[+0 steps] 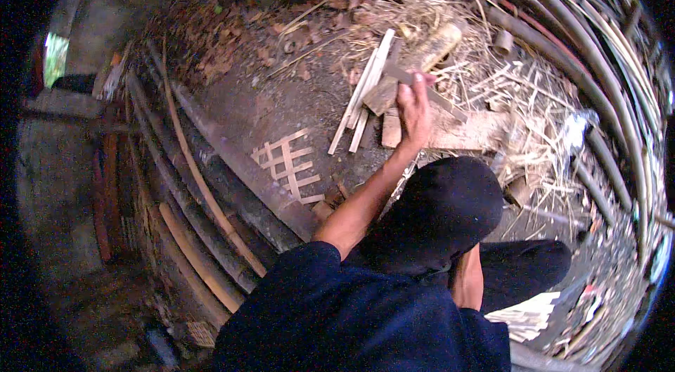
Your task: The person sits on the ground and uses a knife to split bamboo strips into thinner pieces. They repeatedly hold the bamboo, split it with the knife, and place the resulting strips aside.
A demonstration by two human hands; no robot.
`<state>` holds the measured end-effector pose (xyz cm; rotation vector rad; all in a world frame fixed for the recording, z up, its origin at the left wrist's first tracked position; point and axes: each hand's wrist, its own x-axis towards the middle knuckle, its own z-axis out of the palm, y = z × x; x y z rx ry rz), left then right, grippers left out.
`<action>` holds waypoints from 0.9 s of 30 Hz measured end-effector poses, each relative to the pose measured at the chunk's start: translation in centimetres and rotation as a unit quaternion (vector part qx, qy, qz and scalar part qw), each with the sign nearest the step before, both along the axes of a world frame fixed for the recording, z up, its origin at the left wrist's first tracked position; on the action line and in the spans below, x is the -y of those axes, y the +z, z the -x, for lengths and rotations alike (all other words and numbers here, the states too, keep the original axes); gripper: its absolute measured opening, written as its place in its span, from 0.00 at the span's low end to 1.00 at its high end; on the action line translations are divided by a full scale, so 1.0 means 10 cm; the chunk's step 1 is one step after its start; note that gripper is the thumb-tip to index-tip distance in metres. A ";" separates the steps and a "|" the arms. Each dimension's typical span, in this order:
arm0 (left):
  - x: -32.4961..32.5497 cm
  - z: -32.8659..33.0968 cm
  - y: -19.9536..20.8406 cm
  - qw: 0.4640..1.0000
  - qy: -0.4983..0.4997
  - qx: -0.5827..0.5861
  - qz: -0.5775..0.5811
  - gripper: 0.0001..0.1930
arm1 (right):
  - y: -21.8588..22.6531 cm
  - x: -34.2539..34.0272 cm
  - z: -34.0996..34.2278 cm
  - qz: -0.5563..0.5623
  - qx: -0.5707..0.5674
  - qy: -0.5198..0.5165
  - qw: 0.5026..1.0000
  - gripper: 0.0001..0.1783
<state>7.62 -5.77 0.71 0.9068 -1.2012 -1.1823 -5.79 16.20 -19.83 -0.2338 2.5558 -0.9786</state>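
My left hand [416, 113] reaches forward past my knee, its fingers closed on a flat grey-brown blade-like strip [447, 105]. The strip slants across a wooden block [382, 95], and its ends show on both sides of my fingers. Whether it is metal or wood I cannot tell. Several pale split-bamboo strips [371, 77] lean along the block's left side. Just right of the hand lies a light wooden board [471, 130]. Only my right forearm shows, below the raised knee; the knee and leg hide the right hand.
A small woven bamboo lattice [287, 161] lies on the dirt floor to the left. Long poles [204, 182] run along the left, and more bamboo poles [562, 10] curve round the right. Shavings [538, 147] cover the ground at right. Pale strips [524, 316] lie at lower right.
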 end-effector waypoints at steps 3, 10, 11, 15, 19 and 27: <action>-0.19 -0.27 0.13 0.999 -0.042 0.023 0.023 0.09 | 0.38 -0.12 0.13 0.066 0.067 -0.102 0.990 0.39; -0.15 0.15 0.20 0.999 -0.017 0.002 0.048 0.14 | 0.01 -0.36 0.09 0.082 -0.040 0.124 0.988 0.27; -0.04 0.26 0.28 0.996 0.024 -0.023 0.081 0.15 | -0.18 -0.37 0.06 0.091 -0.010 0.171 0.981 0.26; 0.13 0.48 0.46 0.983 0.057 -0.097 0.146 0.10 | -0.57 -0.38 -0.02 0.186 0.097 0.250 0.945 0.24; 0.45 0.03 0.31 0.989 0.117 -0.067 0.065 0.21 | 0.47 -0.15 -0.56 0.122 0.226 0.190 0.947 0.33; 0.32 0.40 0.54 0.979 -0.015 -0.197 0.046 0.21 | 1.23 -0.03 -0.62 0.115 0.101 0.093 0.984 0.29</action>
